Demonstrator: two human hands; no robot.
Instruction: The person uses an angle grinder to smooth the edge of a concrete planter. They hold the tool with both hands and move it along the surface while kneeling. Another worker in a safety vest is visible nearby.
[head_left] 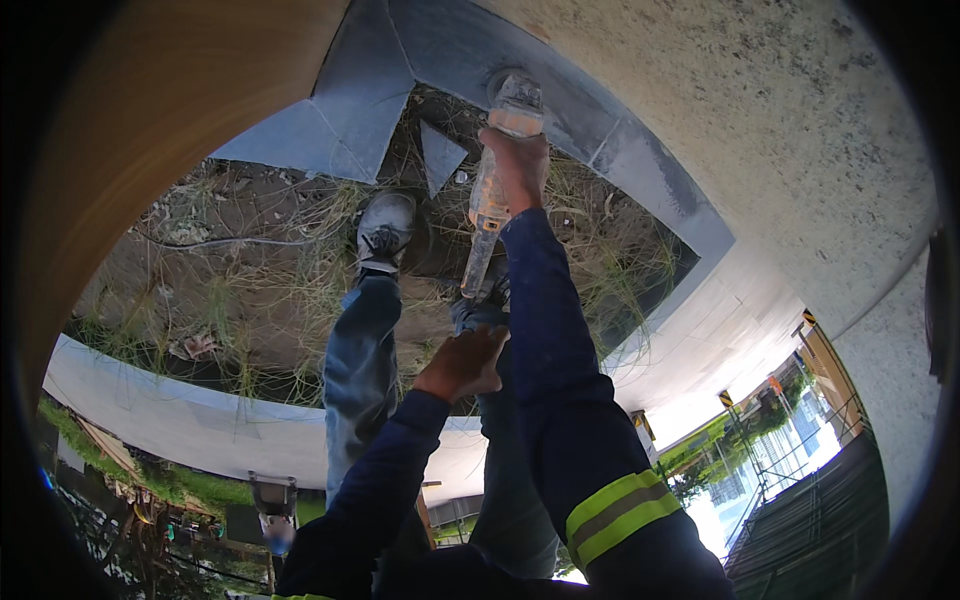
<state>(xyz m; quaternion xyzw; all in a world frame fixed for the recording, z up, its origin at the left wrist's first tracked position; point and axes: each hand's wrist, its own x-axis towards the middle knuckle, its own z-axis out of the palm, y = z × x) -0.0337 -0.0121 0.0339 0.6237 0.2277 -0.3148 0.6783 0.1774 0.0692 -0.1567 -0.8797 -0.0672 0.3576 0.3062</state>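
My right hand is wrapped round the body of a dusty orange and grey angle grinder. The tool's head lies at the top, over the grey stone slab along the far edge; a round part by the head is partly hidden, and I cannot tell if it touches the stone. Its tail end points back toward my right leg. My left hand is closed in front of that leg, below the grinder's tail; whatever it holds, if anything, is hidden.
A loose triangular stone piece lies on the soil, beside my left shoe. Dry grass and a thin cable cover the planting bed. A speckled pale wall curves along the right, a tan panel upper left. A person stands behind.
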